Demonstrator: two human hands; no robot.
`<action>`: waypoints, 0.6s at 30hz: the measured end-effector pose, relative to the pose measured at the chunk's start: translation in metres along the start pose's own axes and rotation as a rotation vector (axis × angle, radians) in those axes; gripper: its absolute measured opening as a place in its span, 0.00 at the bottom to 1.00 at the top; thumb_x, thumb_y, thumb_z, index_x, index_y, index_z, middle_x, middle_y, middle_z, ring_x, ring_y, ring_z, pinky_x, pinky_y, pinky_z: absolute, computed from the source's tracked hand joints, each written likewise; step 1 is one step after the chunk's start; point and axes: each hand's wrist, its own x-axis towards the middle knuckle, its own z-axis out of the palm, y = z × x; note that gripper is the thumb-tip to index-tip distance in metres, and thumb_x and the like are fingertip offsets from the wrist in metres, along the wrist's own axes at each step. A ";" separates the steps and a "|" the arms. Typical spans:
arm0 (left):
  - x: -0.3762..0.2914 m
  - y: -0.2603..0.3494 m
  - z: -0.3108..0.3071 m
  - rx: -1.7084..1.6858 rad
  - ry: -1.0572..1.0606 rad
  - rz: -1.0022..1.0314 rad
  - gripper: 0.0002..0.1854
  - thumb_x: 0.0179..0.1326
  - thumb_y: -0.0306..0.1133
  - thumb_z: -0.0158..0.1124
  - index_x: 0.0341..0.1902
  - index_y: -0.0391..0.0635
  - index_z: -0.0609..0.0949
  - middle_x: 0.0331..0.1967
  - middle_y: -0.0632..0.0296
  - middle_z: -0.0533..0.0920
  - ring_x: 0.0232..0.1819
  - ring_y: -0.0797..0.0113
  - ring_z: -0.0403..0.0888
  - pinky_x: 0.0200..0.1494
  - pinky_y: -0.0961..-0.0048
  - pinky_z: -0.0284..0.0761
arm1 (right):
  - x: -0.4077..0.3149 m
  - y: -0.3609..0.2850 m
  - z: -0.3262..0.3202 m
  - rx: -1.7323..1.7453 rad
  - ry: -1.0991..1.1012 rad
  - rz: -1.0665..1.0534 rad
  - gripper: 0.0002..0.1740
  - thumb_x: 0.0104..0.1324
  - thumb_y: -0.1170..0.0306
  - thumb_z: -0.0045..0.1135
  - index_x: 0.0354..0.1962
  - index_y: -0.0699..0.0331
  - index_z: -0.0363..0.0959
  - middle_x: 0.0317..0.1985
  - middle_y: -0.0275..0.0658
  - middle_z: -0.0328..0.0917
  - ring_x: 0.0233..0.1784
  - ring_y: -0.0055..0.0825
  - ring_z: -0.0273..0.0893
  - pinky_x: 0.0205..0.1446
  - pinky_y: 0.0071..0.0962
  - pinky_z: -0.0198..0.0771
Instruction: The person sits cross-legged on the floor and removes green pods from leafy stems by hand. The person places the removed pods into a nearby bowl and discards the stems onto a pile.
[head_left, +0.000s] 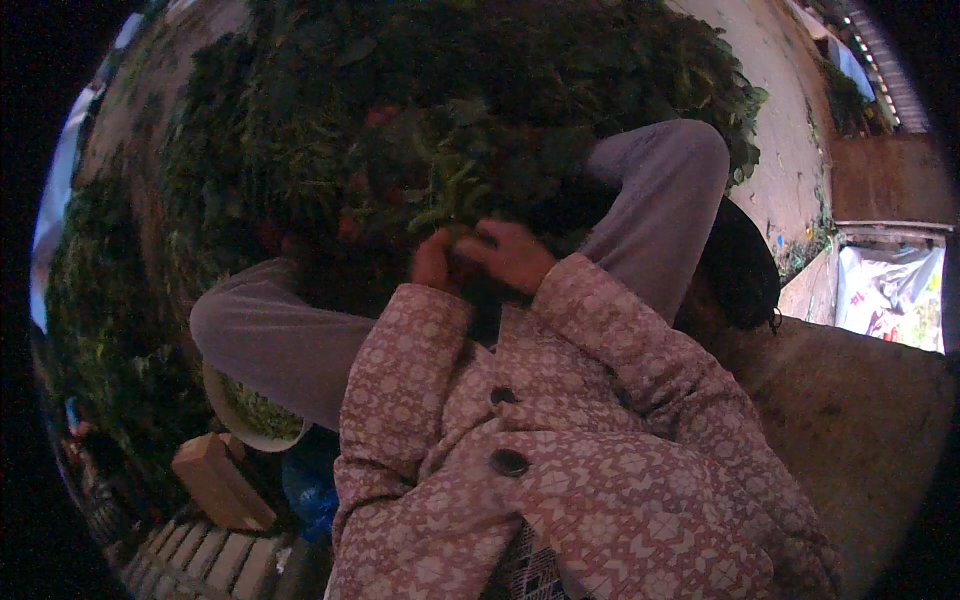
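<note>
My left hand (432, 259) and my right hand (514, 253) meet in front of my chest, between my bent knees. Together they hold a small bunch of green leafy stems (454, 184) by its lower end, the leaves pointing away from me. Right thumb and fingertips press in close to the left fingers; motion blur and dim light hide the exact grip. Beyond the hands spreads a large, dark heap of leafy greens (480, 60), and some small reddish patches that I cannot make out lie in it.
By my left knee stands a pale round container (225, 412) with chopped-looking greens (274, 412). Close by are a brown block (217, 480), a blue plastic bag (313, 495) and several bricks (210, 559). A black rounded object (742, 262) is behind my right knee. Farther right hangs a printed sheet (889, 292).
</note>
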 end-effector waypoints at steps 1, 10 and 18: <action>0.003 -0.002 -0.006 0.014 -0.082 0.019 0.13 0.54 0.34 0.46 0.39 0.41 0.76 0.28 0.61 0.76 0.23 0.71 0.71 0.21 0.77 0.66 | 0.006 0.001 -0.009 0.019 0.160 -0.014 0.25 0.57 0.54 0.53 0.40 0.70 0.69 0.36 0.50 0.75 0.40 0.42 0.74 0.45 0.33 0.67; -0.001 0.001 -0.001 0.009 -0.182 0.011 0.17 0.51 0.31 0.50 0.47 0.43 0.75 0.25 0.68 0.72 0.20 0.76 0.65 0.20 0.83 0.59 | 0.051 0.032 -0.032 -0.124 0.318 -0.062 0.23 0.56 0.54 0.54 0.37 0.68 0.70 0.36 0.48 0.76 0.39 0.38 0.75 0.43 0.32 0.68; 0.017 -0.012 -0.014 0.032 -0.048 -0.073 0.15 0.60 0.38 0.54 0.46 0.43 0.74 0.37 0.62 0.78 0.34 0.69 0.77 0.36 0.76 0.75 | -0.010 -0.011 -0.012 -0.107 0.300 -0.031 0.21 0.55 0.60 0.57 0.39 0.68 0.67 0.35 0.50 0.75 0.39 0.45 0.75 0.43 0.33 0.69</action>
